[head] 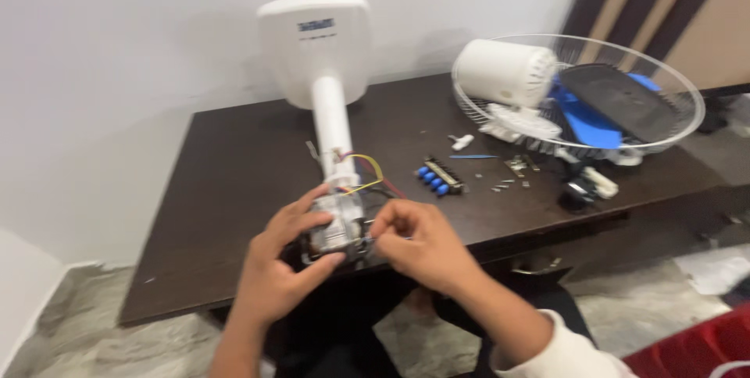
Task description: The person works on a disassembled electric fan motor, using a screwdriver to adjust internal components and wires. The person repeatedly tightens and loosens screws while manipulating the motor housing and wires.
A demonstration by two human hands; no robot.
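A white fan stand (pixel 331 116) lies on the dark wooden table (pixel 226 190), its square base (pixel 316 46) tipped up toward the wall. At its near end a grey motor unit (pixel 337 226) with yellow, red and black wires (pixel 367 171) sits at the table's front edge. My left hand (pixel 277 269) wraps around the motor unit from the left. My right hand (pixel 418 241) pinches at the motor unit's right side with its fingertips; whether it holds a small part cannot be told.
A switch block with several blue buttons (pixel 437 177) lies right of the stand, with small screws (pixel 508 184) beyond it. A wire fan guard (pixel 582 89) at back right holds a white motor cover (pixel 504 72) and blue blades (pixel 586 120). A black part (pixel 582 190) lies nearby.
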